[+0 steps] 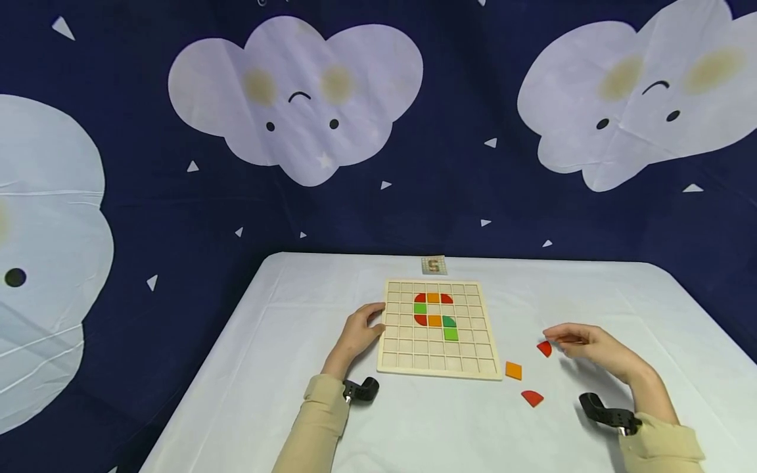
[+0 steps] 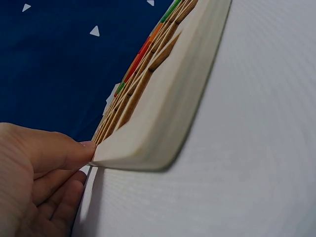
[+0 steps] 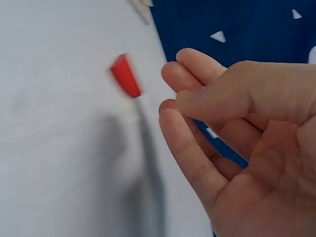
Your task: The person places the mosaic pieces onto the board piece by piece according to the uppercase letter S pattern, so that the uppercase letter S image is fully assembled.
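Note:
A pale wooden grid board (image 1: 408, 358) lies on the white table, with coloured pieces in a winding line in its squares: red quarter rounds (image 1: 447, 299), orange squares (image 1: 434, 320), light green squares (image 1: 451, 334) and a dark green quarter round (image 1: 449, 322). My left hand (image 1: 358, 332) holds the board's left edge with thumb and fingers; the left wrist view shows the thumb against the rim (image 2: 133, 153). To the right of the board, my right hand (image 1: 594, 348) hovers beside a loose red quarter round (image 1: 545, 349), fingers loosely bent, holding nothing. The right wrist view shows that piece (image 3: 125, 76) apart from the fingertips.
Right of the board lie a loose orange square (image 1: 513, 370) and, nearer me, another red quarter round (image 1: 532, 398). Behind the board a small card (image 1: 434, 265) shows a winding figure on a grid. A dark blue cloth (image 1: 355, 217) with clouds hangs behind the table.

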Available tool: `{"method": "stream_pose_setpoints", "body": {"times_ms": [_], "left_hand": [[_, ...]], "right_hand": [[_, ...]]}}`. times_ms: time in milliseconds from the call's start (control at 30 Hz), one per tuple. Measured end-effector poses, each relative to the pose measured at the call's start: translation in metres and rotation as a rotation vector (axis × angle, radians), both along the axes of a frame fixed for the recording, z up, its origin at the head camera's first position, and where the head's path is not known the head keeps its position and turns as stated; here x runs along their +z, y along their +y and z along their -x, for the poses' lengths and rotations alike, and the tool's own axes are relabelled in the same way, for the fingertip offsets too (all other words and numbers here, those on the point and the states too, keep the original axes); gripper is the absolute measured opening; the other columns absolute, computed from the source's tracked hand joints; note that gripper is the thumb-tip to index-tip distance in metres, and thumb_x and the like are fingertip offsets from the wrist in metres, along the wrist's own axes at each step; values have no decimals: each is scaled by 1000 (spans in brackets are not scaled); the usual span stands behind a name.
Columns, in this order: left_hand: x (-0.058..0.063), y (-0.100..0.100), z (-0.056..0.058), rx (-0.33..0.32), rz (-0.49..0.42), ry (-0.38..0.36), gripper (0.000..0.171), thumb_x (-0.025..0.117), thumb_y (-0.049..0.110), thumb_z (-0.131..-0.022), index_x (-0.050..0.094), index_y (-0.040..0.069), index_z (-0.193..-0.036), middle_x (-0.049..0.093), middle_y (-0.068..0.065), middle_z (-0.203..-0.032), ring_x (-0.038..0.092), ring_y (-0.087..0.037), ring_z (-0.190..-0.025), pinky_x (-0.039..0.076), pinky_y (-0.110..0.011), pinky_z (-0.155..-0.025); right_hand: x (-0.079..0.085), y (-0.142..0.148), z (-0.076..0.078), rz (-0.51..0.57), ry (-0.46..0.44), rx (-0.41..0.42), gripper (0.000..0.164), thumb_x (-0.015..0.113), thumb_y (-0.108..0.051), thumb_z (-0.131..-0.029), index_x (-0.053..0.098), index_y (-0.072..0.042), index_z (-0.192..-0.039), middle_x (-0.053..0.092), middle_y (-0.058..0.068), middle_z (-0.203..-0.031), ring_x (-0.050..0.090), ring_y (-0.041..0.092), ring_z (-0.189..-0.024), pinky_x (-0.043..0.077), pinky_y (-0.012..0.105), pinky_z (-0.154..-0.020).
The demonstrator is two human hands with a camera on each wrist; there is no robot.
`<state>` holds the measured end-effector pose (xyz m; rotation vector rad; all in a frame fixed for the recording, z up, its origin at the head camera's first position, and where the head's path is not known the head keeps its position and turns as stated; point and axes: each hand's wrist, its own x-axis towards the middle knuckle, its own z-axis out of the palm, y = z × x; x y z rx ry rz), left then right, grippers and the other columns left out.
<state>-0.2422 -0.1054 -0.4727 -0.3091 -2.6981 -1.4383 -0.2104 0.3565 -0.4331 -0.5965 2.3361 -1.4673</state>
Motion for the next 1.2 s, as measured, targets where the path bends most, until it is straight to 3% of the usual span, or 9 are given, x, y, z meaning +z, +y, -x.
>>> {"method": "stream_pose_setpoints", "body": {"times_ms": [233,533,700,900,1200], "left_hand": [[1,0,0,5,-3,-3,44,63,-1,-86,54,-2,-129,51,-17,-132,49,-29,-122,40,-36,-103],[1,0,1,2,4,-1,44,63,-1,-86,54,-2,-129,51,-17,-132,49,-29,-122,40,-36,-104],[1,0,0,-2,-2,-2,44,63,-1,-86,54,-2,-129,51,-17,-132,49,-29,-122,40,-36,-104],[1,0,-1,7,2,-6,44,63,-1,-85,54,-2,-129,51,-17,-132,49,-29,-122,40,-36,-104],[0,0,0,-3,7,11,44,63,-1,-86,54,-3,-129,52,-17,-132,49,-29,-122,40,-35,-103]], "right_hand": [[-15,-3,1,-60,32,-28,37,59,1,-88,53,11,-123,60,20,-119,55,-3,-102,48,13,-81],[-23,-18,0,-116,231,-105,28,66,2,-83,63,3,-110,66,9,-98,59,9,-83,49,17,-68],[-28,-21,1,-107,210,-167,31,69,-6,-84,62,3,-113,66,11,-99,60,8,-82,50,18,-69],[-32,-23,3,-91,174,-196,39,70,-14,-86,60,-1,-121,61,16,-118,57,0,-101,47,11,-84],[-33,-28,3,-226,219,-167,30,71,-20,-85,68,-16,-114,64,1,-114,52,-2,-103,44,13,-83]]}}
